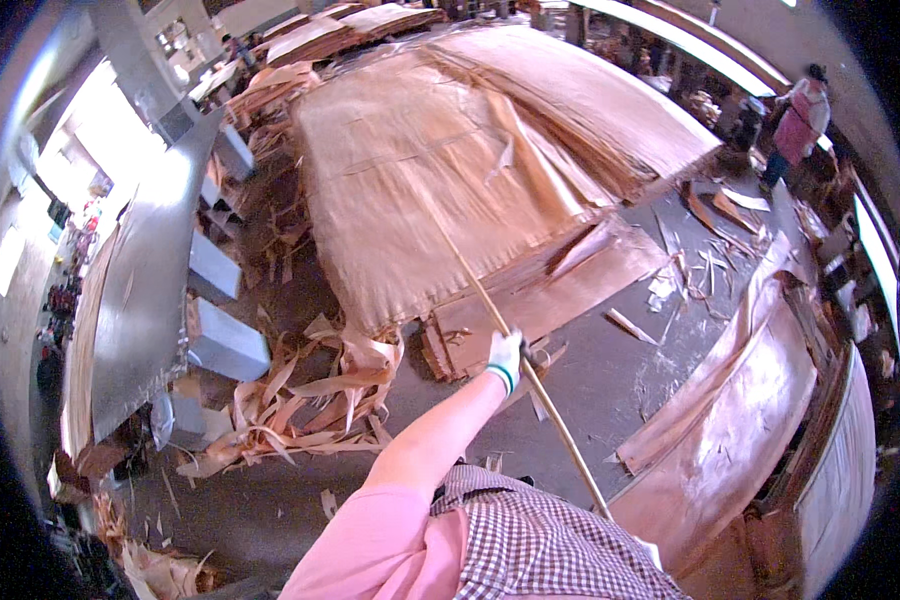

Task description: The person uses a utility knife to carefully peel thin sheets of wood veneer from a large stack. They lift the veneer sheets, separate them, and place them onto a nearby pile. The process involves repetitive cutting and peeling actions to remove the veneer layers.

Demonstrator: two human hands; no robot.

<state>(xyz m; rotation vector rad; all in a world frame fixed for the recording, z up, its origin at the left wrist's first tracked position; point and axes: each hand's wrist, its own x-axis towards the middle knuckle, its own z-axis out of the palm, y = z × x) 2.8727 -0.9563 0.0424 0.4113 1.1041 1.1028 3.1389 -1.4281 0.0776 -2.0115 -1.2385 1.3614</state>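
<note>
My left hand [506, 358], in a white glove with a green cuff, is stretched out in front of me and closed around a long thin wooden stick [470, 285]. The stick runs from my waist up and away, and its far end lies on a big stack of thin brown veneer sheets [410, 170]. At the stick's near end, by my checked apron, a small patch of white [650, 548] shows where my right hand may be. Its grip is hidden.
Torn veneer strips [300, 395] litter the floor at the left, beside white blocks and a long grey metal table [145, 290]. Another curved pile of veneer [730, 430] lies at the right. A person in a pink top [802, 115] stands far right.
</note>
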